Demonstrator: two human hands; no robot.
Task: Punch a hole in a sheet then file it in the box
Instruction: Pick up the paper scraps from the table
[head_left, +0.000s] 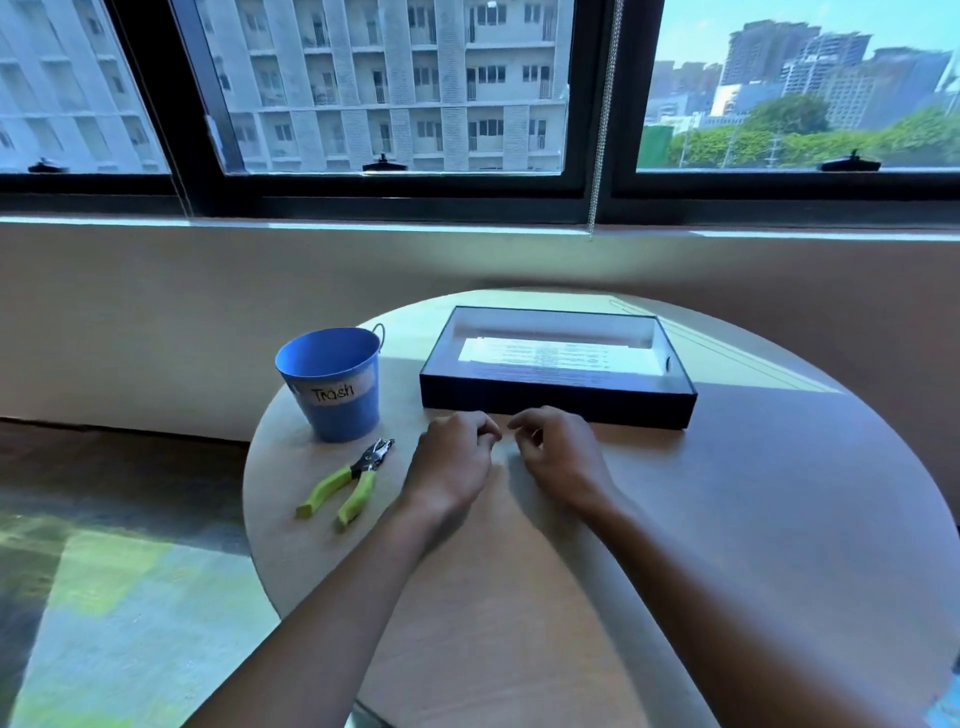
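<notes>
Both hands sat on the bench (727, 493), fingers loosely curled: left hand (451, 457) and right hand (563, 454) close together, nothing visibly pinched in either. Punch (349, 480) lay just left of the left hand, untouched, within easy reach. Beyond it, the blue trash bucket (335, 384), likely for punch scraps. Sheet (561, 357) lay inside the open box (558, 400), probably already filed

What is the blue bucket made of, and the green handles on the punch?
The blue bucket looks like thin painted metal: smooth sheen, rolled rim, a wire loop at the side. The hole punch has shiny bare-metal jaws, and its green handles look like soft plastic or rubber sleeves, matte and slightly rounded. I can't be sure which.
</notes>
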